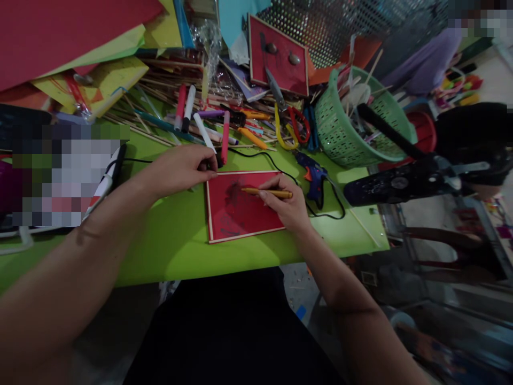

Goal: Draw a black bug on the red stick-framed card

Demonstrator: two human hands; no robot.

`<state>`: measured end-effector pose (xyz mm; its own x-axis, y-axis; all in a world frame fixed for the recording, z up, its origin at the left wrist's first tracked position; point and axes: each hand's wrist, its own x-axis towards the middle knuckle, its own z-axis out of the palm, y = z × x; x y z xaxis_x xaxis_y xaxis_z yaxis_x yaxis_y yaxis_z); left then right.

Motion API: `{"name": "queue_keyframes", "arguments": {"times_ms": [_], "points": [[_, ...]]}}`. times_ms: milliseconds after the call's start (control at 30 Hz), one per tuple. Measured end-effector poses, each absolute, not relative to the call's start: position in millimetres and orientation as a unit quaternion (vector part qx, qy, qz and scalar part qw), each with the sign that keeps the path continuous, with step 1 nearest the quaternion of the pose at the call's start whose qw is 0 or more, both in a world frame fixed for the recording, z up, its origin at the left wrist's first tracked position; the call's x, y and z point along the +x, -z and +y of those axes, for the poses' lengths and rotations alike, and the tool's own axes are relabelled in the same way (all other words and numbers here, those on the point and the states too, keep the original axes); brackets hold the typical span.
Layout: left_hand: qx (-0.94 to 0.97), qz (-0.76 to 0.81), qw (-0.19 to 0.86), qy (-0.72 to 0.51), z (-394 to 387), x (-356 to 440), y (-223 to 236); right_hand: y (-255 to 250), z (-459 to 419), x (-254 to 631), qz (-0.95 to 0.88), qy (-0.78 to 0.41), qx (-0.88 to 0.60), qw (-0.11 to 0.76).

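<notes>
A red board [260, 214] edged with pale thin strips lies flat on the green table [168, 230], with dark marks drawn on its left half. My right hand [290, 203] rests over the board's right side, fingers closed around a golden-yellow marker [272, 193] whose tip points left at the dark marks. At the board's upper left corner is my left hand [184, 168], its fingers curled and the thumb and fingertips pinching the corner. White and pink markers [225, 138] lie just beyond that hand.
Behind the board lie scissors [298, 125], wooden sticks [172, 80] and a second red framed board [280, 59]. A blue glue gun [312, 176] with a black cord sits to the right, near a green basket [340, 133] and a black stand [401, 184]. Coloured paper [72, 32] is stacked at the upper left.
</notes>
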<state>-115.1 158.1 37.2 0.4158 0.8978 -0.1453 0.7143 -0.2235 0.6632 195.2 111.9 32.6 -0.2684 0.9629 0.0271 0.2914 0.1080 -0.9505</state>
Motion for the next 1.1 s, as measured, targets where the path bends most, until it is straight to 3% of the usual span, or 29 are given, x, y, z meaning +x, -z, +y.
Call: {"name": "queue_keyframes", "arguments": {"times_ms": [1100], "points": [[0.765,0.532,0.336,-0.138,159.4,-115.9,-33.6,-30.3,111.5,199.3,-0.645,-0.467,-0.483,0.364]]}}
